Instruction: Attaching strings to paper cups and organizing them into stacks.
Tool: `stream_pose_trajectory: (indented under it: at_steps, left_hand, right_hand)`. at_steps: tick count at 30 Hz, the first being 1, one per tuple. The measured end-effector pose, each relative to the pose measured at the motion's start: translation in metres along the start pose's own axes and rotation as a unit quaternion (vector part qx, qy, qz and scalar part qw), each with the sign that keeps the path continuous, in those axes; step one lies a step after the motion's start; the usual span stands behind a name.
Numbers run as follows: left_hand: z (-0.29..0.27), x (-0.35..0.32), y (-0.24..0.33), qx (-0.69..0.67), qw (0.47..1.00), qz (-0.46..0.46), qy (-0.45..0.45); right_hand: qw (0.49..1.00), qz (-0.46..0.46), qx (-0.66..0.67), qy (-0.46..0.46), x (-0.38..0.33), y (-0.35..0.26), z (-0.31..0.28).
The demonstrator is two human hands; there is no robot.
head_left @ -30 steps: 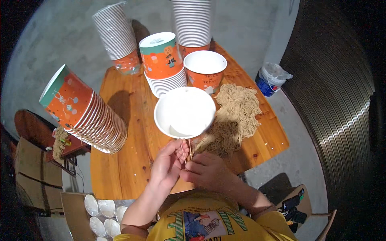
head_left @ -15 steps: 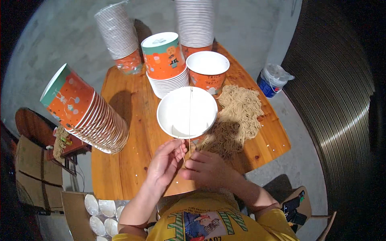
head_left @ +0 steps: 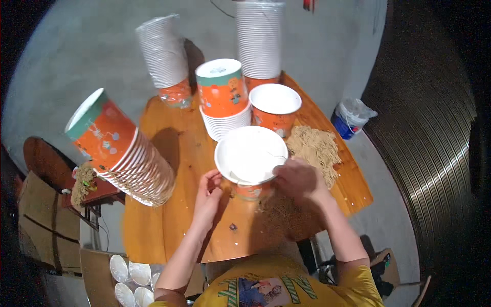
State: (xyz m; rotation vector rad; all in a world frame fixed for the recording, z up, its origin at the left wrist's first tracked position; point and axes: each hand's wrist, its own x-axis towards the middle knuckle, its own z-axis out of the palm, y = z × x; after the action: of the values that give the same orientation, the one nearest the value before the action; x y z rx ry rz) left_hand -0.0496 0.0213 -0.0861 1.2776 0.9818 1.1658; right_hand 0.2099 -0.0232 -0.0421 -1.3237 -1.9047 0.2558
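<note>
An open paper bucket [head_left: 250, 151], white inside and orange outside, stands before me on the wooden table. A thin cord [head_left: 276, 156] shows inside its right rim. My left hand [head_left: 208, 192] is beside the near left rim, fingers bent and apart, with nothing visible in it; whether it touches the bucket I cannot tell. Close against the right rim is my right hand [head_left: 302, 179], blurred, its fingertips partly hidden, so its grip is unclear. Light tan cords [head_left: 314, 151] lie in a heap beyond that hand, with darker shadowed cords [head_left: 279, 210] below it.
Another open bucket [head_left: 276, 102] and an upside-down bucket stack [head_left: 222, 94] stand behind. A cord-strung stack [head_left: 123, 146] leans at left. Wrapped bucket stacks [head_left: 162, 56] rise at the back. A blue-and-white pail [head_left: 350, 120] sits on the floor, right of the table [head_left: 204, 240].
My hands have moved apart from a shared place below the bucket to its two sides. The long cord stretched toward me no longer shows. The view has shifted slightly.
</note>
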Motion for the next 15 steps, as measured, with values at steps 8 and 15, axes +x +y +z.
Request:
stream_pose_trajectory:
  at_steps: [8, 15]
  left_hand:
    - [-0.063, -0.009, 0.120, 0.100, 0.936, 0.320, -0.102]
    - [-0.141, 0.006, 0.244, 0.310, 0.711, 0.630, -0.035]
  right_hand:
    - [0.871, 0.194, 0.449, -0.040, 0.075, -0.062, -0.043]
    - [0.557, 0.126, 0.787, -0.235, 0.178, -0.108, 0.001]
